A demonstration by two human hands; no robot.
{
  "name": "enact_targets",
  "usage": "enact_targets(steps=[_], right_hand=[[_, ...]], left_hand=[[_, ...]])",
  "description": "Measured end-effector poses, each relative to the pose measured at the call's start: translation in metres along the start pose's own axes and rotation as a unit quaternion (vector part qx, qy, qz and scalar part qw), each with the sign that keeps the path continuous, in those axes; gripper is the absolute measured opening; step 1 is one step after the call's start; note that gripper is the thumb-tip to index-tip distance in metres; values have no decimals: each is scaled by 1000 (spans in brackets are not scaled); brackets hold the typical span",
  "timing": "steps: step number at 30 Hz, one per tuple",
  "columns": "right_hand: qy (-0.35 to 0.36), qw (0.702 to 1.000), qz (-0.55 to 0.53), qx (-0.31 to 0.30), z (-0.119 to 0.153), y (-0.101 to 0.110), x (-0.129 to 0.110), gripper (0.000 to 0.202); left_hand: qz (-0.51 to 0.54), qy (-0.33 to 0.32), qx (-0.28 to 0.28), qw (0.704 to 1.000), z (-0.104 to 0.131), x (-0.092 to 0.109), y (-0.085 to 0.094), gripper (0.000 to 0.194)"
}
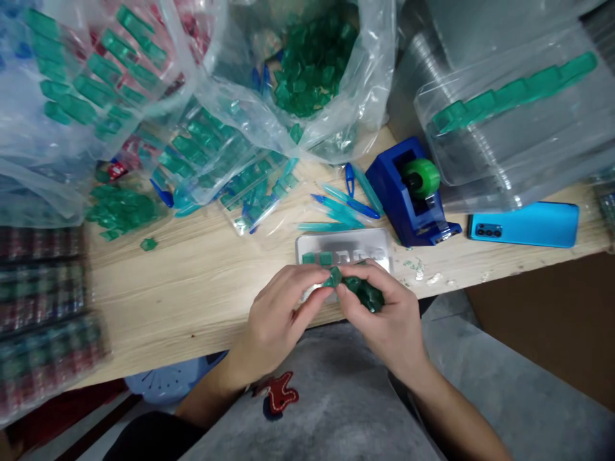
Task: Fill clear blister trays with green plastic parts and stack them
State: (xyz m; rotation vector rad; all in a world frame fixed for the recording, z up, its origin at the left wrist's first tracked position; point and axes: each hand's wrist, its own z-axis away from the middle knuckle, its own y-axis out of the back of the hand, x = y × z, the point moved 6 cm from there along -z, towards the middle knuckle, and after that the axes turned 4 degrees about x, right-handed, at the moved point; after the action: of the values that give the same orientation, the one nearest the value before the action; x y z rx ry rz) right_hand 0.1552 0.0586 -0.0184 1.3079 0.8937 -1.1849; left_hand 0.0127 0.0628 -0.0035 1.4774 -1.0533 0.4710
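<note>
My left hand point(283, 307) pinches a small green translucent cube point(333, 277) between thumb and fingertips. The thumb and index fingertip of my right hand point(384, 314) touch the same cube from the other side. Several more dark green cubes point(369, 296) sit in the cupped palm of my right hand. Just beyond my fingers, and partly hidden by them, lies a pale plastic tray point(379, 238) with square pockets. Two green cubes point(317, 258) occupy its left pockets in the row that shows.
A blue tape dispenser point(408, 192) stands right of the tray, near a blue phone point(523, 224). Turquoise plastic pens point(336, 214) lie behind the tray. Open bags hold green cubes point(312, 64); a loose pile point(125, 208) sits left. Clear plastic boxes point(519, 128) stand at right.
</note>
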Motion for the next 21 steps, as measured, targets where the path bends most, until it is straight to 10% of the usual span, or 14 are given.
enact_targets(steps=[14, 21], right_hand=[[47, 997, 57, 4, 7, -5, 2, 12], [30, 994, 101, -18, 8, -7, 9, 16]], left_hand=[[-223, -184, -42, 956, 4, 19, -6, 19], [-226, -161, -21, 961, 3, 19, -17, 20]])
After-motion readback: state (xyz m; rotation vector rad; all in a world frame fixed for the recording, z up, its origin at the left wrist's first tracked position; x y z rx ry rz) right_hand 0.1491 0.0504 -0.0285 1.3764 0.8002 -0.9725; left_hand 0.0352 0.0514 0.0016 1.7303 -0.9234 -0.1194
